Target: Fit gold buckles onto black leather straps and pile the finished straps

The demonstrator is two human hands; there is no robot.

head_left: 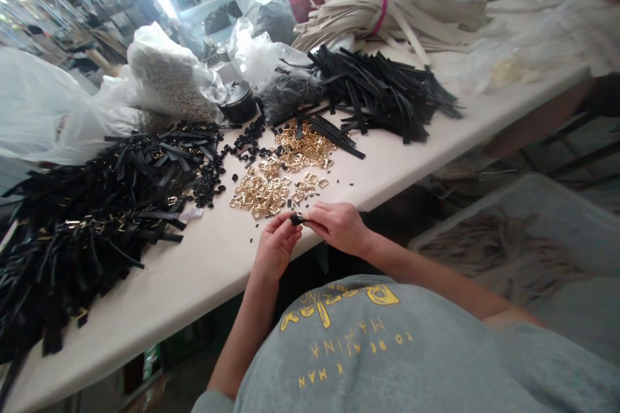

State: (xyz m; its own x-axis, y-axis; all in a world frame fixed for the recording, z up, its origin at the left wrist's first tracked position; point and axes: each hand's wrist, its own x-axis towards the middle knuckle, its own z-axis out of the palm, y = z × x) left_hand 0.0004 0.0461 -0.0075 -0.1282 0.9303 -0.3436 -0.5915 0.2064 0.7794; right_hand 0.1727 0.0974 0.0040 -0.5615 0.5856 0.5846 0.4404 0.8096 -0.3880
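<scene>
At the table's front edge, my left hand [278, 242] pinches a small black strap piece [296, 220] between thumb and fingers. My right hand [343, 227] closes on the other end of that piece, its fingertips almost meeting the left ones. Most of the piece is hidden by the fingers. Just beyond the hands lies a pile of gold buckles [261, 191], with a second heap of gold buckles [305, 147] behind it. Small black loops [209, 182] are heaped to their left, and tiny black bits are scattered nearby.
Black straps with gold buckles [116, 187] cover the left of the white table [203, 277]. Plain black straps [382, 90] lie at the back right, before a tied beige strap bundle [387, 16]. Filled plastic bags [167, 71] and a black round container [238, 103] stand behind.
</scene>
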